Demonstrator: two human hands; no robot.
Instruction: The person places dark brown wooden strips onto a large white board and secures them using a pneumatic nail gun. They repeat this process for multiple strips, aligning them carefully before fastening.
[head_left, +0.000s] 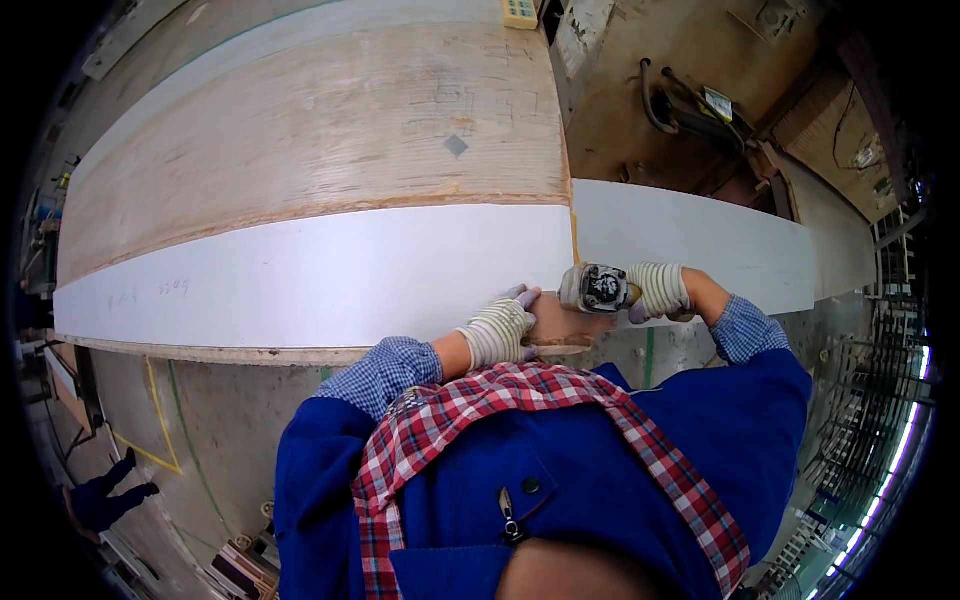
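From here I'd guide the handheld power tool (598, 288) steadily, right hand (662, 290) curled round it, left hand (500, 330) part-spread against the brown piece (562, 324), hold uncertain, kept back

Gloves (492, 340): on left hand (503, 325) and right hand (658, 290) I see striped pale knit, lavender-grey at the fingers (529, 297).
Cuffs (385, 375): small blue-and-white check.
Jacket (590, 455): deep blue, lower centre of my feed.
Plaid trim (410, 430): red, white, navy.
Zipper pull (508, 517): metallic.
Button (532, 486): round, dark.
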